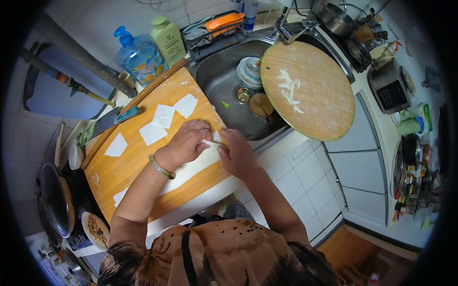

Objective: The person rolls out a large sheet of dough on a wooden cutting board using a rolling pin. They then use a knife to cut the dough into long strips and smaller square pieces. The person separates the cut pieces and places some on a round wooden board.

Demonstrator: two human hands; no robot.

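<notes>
My left hand (188, 141), with a bangle on the wrist, and my right hand (236, 152) both pinch the edge of a white dough sheet (193, 168) near the right end of a wooden cutting board (193, 198). The sheet runs down to the left, partly under my left forearm. Square-cut dough pieces lie beyond my left hand: one (186, 105) near the sink, one (164, 116) overlapping another (152, 133), and a separate one (116, 145) further left. A wooden rolling pin (143, 94) lies along the board's far edge, with a cleaver (116, 118) across it.
A round wooden board (311, 93) with dough scraps (290, 89) rests over the sink (214, 71), which holds stacked bowls (249, 72). Pump bottles (137, 55) stand behind the cutting board. At left are a bowl of filling (94, 230) and a lidded pan (55, 200).
</notes>
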